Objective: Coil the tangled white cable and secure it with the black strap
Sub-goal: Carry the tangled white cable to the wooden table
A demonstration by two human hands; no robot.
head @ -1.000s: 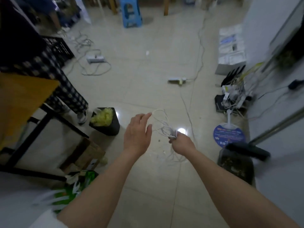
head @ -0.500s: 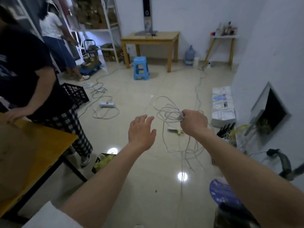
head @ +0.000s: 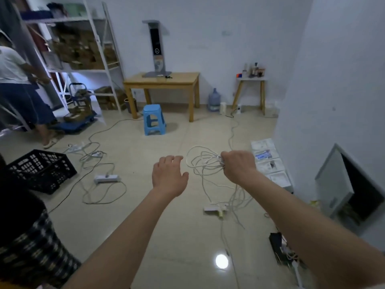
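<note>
Right hand point(head: 238, 165) gripping white cable point(head: 203, 163), loops dangling

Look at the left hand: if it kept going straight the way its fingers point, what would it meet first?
Probably nothing close: the left hand points up-forward, the white cable loops lying just right of that line. Depth is unclear.

Two hands: left point(head: 168, 176), right point(head: 238, 166); one white cable point(head: 203, 163); one blue stool point(head: 154, 119); one black crate point(head: 40, 171); one water jug point(head: 214, 100).
</note>
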